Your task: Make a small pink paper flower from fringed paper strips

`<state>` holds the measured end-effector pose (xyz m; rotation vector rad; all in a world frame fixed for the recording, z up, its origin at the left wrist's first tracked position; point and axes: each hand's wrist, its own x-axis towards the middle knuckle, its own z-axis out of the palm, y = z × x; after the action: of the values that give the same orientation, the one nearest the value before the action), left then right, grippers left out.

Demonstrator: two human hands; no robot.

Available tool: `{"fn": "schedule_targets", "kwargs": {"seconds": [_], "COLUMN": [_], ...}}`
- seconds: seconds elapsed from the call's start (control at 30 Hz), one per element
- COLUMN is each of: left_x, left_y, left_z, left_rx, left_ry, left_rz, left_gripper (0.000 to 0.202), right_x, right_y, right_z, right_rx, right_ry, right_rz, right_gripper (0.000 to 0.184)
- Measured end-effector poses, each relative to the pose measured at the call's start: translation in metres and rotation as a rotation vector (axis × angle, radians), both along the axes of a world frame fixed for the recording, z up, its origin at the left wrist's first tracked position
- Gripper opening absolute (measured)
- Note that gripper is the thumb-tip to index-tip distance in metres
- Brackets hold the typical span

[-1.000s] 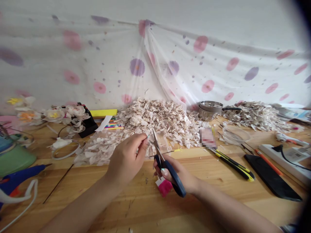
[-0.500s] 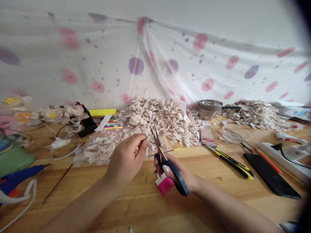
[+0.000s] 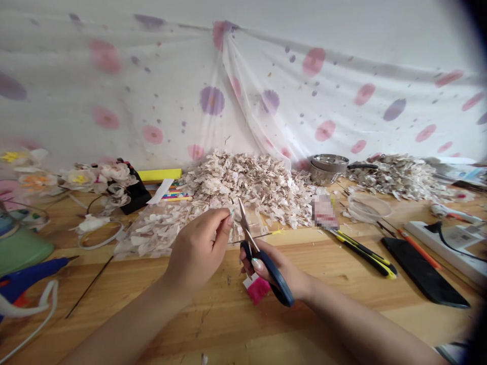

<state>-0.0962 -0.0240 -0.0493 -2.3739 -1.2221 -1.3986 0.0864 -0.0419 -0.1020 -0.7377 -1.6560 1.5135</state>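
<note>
The left hand [image 3: 198,253] pinches a small pale scrap [image 3: 230,215] between thumb and fingertips, though the scrap is too thin to make out well; it sits right at the tips of the scissors [image 3: 266,274], held in the right hand [image 3: 283,268], whose fingers close through the blue loops while the blades stand slightly apart, pointing up and away; a pink-and-white piece [image 3: 256,289] lies just below the right hand, and I cannot tell whether they touch; beyond the hands, a large heap of pale petal-like scraps [image 3: 243,190] spreads over the wooden table [image 3: 114,324] and thins out toward the left; a second heap [image 3: 395,177] lies to the right, with a steel pot [image 3: 329,170] between the two; nearer, a clear dish [image 3: 369,208] sits beside yellow-and-black pliers [image 3: 365,256]; further right lie a black phone [image 3: 424,271] and a white power strip [image 3: 445,251]; on the left are paper flowers [image 3: 87,180], a wire ring [image 3: 101,235], a green dish [image 3: 23,248] and a blue glue gun [image 3: 30,274]; behind everything hangs a white cloth [image 3: 243,86] with pink and purple spots.
</note>
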Motion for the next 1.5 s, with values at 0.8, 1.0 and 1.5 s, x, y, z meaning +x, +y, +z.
{"fn": "schedule_targets", "kwargs": {"seconds": [0.8, 1.0, 1.5], "left_x": [-0.003, -0.003, -0.003], "left_y": [0.003, 0.002, 0.002], "left_z": [-0.001, -0.001, -0.002], "left_rx": [-0.351, -0.386, -0.453], "left_ry": [-0.256, -0.292, -0.342], "left_rz": [-0.059, -0.071, -0.120], "left_gripper": [0.021, 0.021, 0.021], "right_x": [-0.004, -0.004, -0.005], "right_y": [0.002, 0.002, 0.002], "right_z": [0.010, 0.012, 0.010], "right_rx": [-0.124, -0.118, -0.138], "right_ry": [-0.019, -0.041, -0.049], "right_rz": [-0.070, -0.090, -0.135], "right_gripper": [0.056, 0.057, 0.055]}}
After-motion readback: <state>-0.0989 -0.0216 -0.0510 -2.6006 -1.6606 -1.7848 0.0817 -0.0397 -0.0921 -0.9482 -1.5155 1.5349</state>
